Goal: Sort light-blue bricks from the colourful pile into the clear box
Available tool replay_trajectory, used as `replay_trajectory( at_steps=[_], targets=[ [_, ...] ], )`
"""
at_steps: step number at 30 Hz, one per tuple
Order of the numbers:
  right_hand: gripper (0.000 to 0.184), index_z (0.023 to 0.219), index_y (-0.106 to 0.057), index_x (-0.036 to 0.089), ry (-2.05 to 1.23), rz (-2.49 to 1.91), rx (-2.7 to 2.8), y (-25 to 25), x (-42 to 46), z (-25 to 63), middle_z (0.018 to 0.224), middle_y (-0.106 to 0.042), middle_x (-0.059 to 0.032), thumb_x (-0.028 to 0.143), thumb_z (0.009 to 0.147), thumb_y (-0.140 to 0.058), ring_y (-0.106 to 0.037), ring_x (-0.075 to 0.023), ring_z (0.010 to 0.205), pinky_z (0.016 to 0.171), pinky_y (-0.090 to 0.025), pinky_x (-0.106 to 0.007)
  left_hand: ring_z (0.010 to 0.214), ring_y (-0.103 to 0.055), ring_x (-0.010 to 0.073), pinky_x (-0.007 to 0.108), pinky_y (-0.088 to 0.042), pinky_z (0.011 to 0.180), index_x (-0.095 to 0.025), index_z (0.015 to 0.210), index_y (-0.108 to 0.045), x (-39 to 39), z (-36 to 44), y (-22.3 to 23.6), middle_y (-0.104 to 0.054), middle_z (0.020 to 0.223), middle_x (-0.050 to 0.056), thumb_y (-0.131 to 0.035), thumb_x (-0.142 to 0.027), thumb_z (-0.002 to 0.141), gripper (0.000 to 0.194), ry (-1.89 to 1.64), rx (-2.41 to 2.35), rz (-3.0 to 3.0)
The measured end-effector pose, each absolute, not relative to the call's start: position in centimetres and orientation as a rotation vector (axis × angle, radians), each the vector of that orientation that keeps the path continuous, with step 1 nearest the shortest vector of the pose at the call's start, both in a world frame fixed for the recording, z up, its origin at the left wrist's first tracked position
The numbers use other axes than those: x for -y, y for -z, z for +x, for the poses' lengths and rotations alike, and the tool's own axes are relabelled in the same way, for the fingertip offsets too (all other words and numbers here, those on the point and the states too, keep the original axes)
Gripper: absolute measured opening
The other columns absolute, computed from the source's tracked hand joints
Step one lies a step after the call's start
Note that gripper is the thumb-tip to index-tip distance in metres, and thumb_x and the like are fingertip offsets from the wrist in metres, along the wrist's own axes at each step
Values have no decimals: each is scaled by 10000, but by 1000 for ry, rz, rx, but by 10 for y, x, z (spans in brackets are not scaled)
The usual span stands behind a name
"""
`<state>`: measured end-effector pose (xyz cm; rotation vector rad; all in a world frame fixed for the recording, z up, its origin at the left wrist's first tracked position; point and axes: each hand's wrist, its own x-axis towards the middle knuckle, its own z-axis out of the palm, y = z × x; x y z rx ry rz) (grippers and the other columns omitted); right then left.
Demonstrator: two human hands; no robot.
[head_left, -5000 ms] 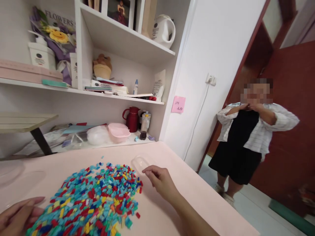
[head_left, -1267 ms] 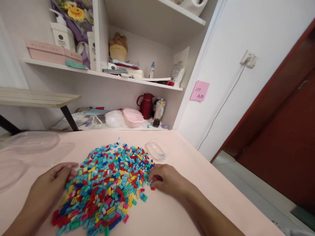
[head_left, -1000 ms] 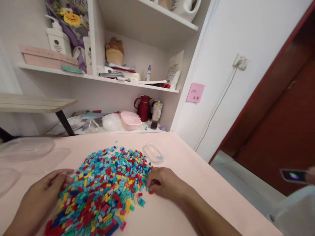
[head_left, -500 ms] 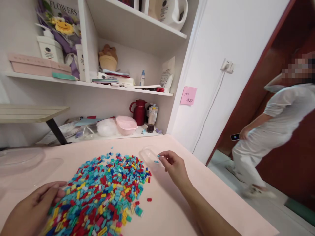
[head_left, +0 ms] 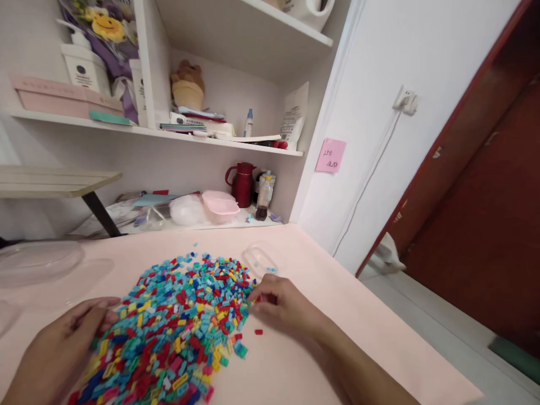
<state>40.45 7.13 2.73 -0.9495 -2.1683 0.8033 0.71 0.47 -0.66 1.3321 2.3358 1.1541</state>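
Note:
A heap of several small coloured bricks (head_left: 177,320) in blue, teal, red and yellow lies spread on the pink table (head_left: 320,315). My right hand (head_left: 280,306) rests at the heap's right edge, fingertips pinched together on a small piece I cannot make out. A lone red brick (head_left: 259,332) lies just under that hand. Beyond it sits a small clear plastic dish (head_left: 262,260) with a blue piece in it. My left hand (head_left: 63,343) lies on the heap's left edge, fingers loosely curved and flat on the table.
Clear plastic lids (head_left: 40,261) lie at the table's far left. Behind the table a low shelf holds a pink lidded bowl (head_left: 219,205), a red jug (head_left: 242,184) and a bottle (head_left: 264,197). A red-brown door (head_left: 481,225) stands at the right.
My right hand has come back from the clear dish to the heap's right edge and pinched shut. The person at the doorway has gone out of view. The camera tilted a little.

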Motion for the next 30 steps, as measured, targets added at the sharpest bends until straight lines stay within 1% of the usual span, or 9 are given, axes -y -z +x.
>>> replay_trajectory(
  at_steps=[2, 4, 11, 15, 18, 22, 25, 28, 30],
  targets=[
    [163, 915, -767, 257, -803, -893, 2303, -22, -68, 399, 794, -567, -6, 215, 761, -734, -549, -126, 711, 648, -449, -217, 974, -670, 253, 340, -468, 862, -267, 952, -680, -3, 10, 1, -765, 961, -2, -403, -556, 762, 443, -1108, -2288, 1274],
    [177, 944, -766, 266, -847, -856, 2348, -19, -66, 396, 810, -553, -6, 233, 772, -740, -547, -126, 728, 664, -451, -216, 1005, -650, 256, 340, -446, 884, -261, 961, -670, -2, 14, -4, -755, 976, 10, -408, -548, 741, 447, -1115, -2272, 1224],
    [264, 1057, -740, 288, -798, -784, 2346, -12, -66, 392, 852, -545, -9, 218, 804, -717, -552, -127, 754, 695, -458, -220, 1011, -633, 252, 315, -434, 836, -257, 958, -656, 4, 29, -19, -740, 987, 14, -410, -563, 680, 481, -1102, -2255, 1166],
    [241, 1006, -758, 294, -740, -777, 2375, -8, -65, 389, 858, -593, -9, 179, 799, -709, -579, -126, 760, 701, -453, -219, 954, -645, 253, 313, -433, 821, -253, 935, -651, 7, 35, -25, -741, 900, 16, -407, -559, 641, 489, -1105, -2258, 1159],
    [196, 953, -771, 282, -743, -772, 2366, -8, -65, 388, 845, -615, -11, 181, 793, -718, -590, -128, 764, 699, -448, -219, 955, -646, 259, 313, -439, 812, -246, 915, -652, 7, 36, -26, -742, 911, 26, -417, -567, 623, 493, -1129, -2247, 1158],
    [132, 910, -779, 263, -804, -784, 2318, -9, -66, 387, 804, -599, -11, 227, 791, -733, -575, -124, 724, 656, -443, -214, 950, -657, 256, 309, -458, 794, -250, 936, -658, 5, 31, -21, -748, 913, 17, -426, -569, 647, 490, -1142, -2242, 1151],
    [131, 907, -775, 252, -850, -825, 2269, -12, -66, 388, 812, -584, -15, 231, 787, -728, -557, -118, 681, 615, -444, -211, 958, -665, 252, 314, -470, 792, -266, 946, -666, 2, 22, -12, -755, 908, -1, -414, -563, 683, 470, -1127, -2259, 1184],
    [122, 866, -769, 236, -790, -865, 2205, -19, -66, 390, 759, -584, -5, 188, 771, -710, -550, -125, 679, 630, -436, -218, 919, -685, 244, 323, -488, 795, -278, 937, -679, -3, 9, 3, -762, 881, -16, -388, -573, 732, 462, -1132, -2292, 1263],
    [92, 838, -759, 218, -737, -917, 2118, -26, -67, 394, 698, -586, 4, 209, 785, -684, -525, -122, 641, 613, -412, -222, 906, -698, 229, 305, -513, 750, -290, 910, -694, -6, 2, 13, -769, 910, -36, -394, -567, 756, 436, -1144, -2338, 1334]
  ],
)
